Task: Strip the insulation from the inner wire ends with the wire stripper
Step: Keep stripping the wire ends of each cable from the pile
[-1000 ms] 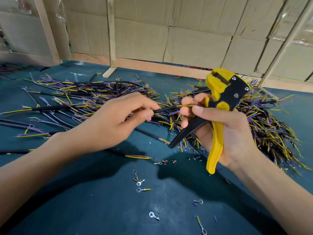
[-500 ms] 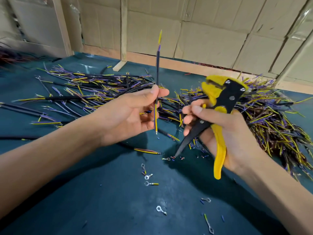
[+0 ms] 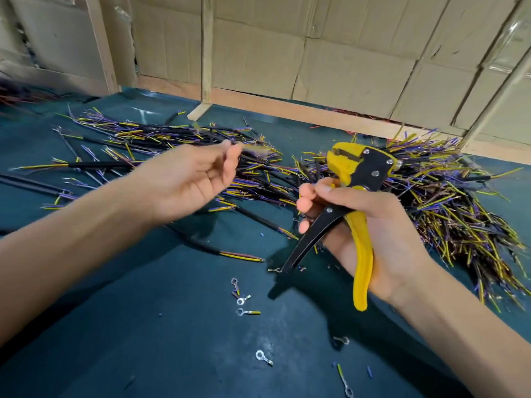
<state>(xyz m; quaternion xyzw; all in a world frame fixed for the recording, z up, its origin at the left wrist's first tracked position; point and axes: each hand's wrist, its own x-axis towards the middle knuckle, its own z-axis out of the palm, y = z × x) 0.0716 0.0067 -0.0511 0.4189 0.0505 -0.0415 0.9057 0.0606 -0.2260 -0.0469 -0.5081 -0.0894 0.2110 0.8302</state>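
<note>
Two bare hands are showing, left hand (image 3: 189,179) and right hand (image 3: 370,225). One wire stripper (image 3: 349,202) is sitting in view. Cables are lying in two heaps, left heap (image 3: 172,156) and right heap (image 3: 448,196), way too many strands to count. One loose cable (image 3: 227,252) is lying by itself. I'm counting around seven ring terminals (image 3: 244,299) scattered on the one green mat (image 3: 143,340).

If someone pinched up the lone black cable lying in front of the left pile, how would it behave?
The black cable would probably flex a little rather than flop, since it lies in a gentle curve. It looks light. Its round jacket might roll on the green mat.
</note>
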